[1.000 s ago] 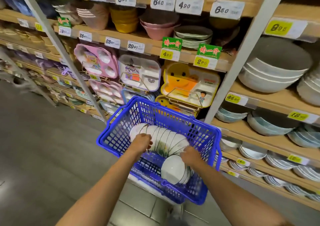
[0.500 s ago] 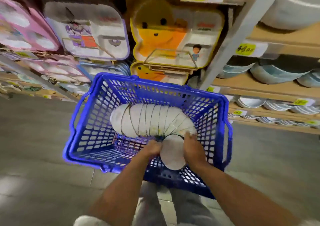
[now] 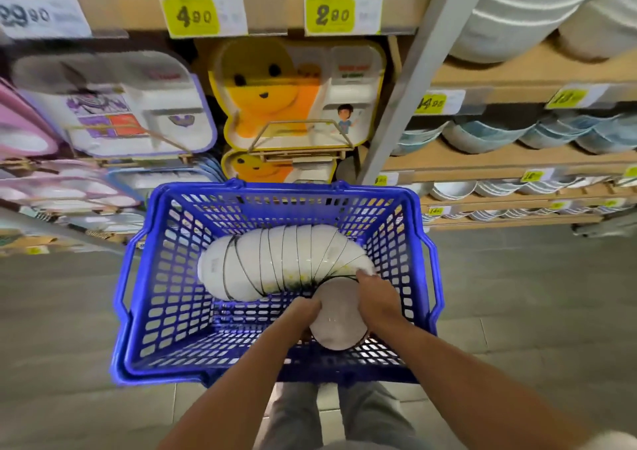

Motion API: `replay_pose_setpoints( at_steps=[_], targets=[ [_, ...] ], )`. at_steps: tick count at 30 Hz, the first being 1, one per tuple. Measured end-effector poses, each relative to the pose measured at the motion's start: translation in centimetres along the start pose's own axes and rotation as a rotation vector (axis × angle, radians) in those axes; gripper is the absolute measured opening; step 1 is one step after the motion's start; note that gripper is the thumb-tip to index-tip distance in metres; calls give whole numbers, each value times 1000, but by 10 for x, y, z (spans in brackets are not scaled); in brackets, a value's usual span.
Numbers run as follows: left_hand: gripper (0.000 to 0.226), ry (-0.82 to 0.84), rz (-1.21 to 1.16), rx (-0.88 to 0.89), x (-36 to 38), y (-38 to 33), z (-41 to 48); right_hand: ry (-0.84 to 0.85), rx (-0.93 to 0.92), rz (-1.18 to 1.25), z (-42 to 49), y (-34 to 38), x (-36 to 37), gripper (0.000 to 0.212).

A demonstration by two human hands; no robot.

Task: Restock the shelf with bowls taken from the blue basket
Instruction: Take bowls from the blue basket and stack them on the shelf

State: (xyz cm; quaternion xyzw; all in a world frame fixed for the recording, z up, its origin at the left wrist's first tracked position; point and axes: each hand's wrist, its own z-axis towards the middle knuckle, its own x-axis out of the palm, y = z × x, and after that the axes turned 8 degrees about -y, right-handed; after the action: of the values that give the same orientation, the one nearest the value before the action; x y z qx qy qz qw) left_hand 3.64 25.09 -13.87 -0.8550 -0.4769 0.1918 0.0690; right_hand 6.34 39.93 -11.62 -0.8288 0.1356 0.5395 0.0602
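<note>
Both arms reach down into the blue basket (image 3: pixel 165 311). The left hand (image 3: pixel 305 315) and right hand (image 3: pixel 377 299) clasp the end bowl (image 3: pixel 339 322) of the nested row of bowls (image 3: pixel 275 267) from either side.

A blue basket (image 3: pixel 165 311) holds a curved row of nested white bowls (image 3: pixel 286 260) lying on their sides. The left hand (image 3: pixel 303 315) and right hand (image 3: pixel 379 301) grip the near end bowl (image 3: pixel 339 325) from either side. Beyond the basket stand trays (image 3: pixel 296 94), with a shelf (image 3: pixel 499 163) to the right.
</note>
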Motion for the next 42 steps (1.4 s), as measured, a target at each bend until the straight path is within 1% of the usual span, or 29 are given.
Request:
replay_pose_setpoints(
  at_steps=[2, 4, 7, 9, 12, 14, 16, 19, 22, 25, 28, 30, 32, 34, 36, 37, 40, 42],
  targets=[
    [38, -16, 7, 25, -7, -2, -8, 10, -20, -15, 0, 1, -13, 49],
    [38, -25, -7, 83, -13, -8, -18, 32, -26, 19, 3, 4, -31, 49],
    [36, -127, 102, 183, -27, -20, -36, 7, -26, 95, 8, 6, -62, 46],
    [39, -173, 88, 244, -35, -30, -49, -24, 9, 213, 12, 6, -84, 44],
    [44, -336, -37, 410, -47, -47, -76, -78, 22, 421, 16, 4, -124, 36],
    [42, -436, -196, 549, -56, -61, -96, -103, -5, 534, 16, 5, -154, 30],
    [37, -480, -403, 694, -67, -80, -122, -140, -8, 704, 11, 7, -187, 27],
    [27, -429, -717, 841, -86, -111, -169, -206, 8, 944, -1, 13, -242, 23],
    [30, -345, -870, 950, -103, -140, -218, -222, -17, 1136, -21, 18, -296, 25],
    [34, -281, -993, 968, -113, -169, -256, -314, -33, 1227, -43, 17, -336, 22],
    [34, -218, -1057, 1040, -111, -189, -296, -494, -24, 1342, -67, 9, -358, 18],
    [31, -190, -1076, 1089, -105, -200, -318, -613, 14, 1485, -79, 5, -365, 24],
    [34, -143, -1079, 1106, -92, -211, -338, -704, 42, 1635, -91, 1, -371, 28],
    [38, -100, -1070, 1103, -76, -221, -356, -732, 77, 1795, -101, -6, -378, 22],
    [39, -58, -1055, 1112, -56, -228, -370, -716, 88, 1941, -111, -21, -386, 16],
    [39, -42, -1042, 1122, -44, -232, -376, -708, 73, 1988, -115, -32, -389, 18],
    [40, 0, -991, 1153, -8, -246, -393, -734, 21, 1978, -126, -73, -397, 25],
    [35, 6, -973, 1175, 21, -258, -404, -779, 6, 1940, -131, -107, -403, 27]
  ],
)
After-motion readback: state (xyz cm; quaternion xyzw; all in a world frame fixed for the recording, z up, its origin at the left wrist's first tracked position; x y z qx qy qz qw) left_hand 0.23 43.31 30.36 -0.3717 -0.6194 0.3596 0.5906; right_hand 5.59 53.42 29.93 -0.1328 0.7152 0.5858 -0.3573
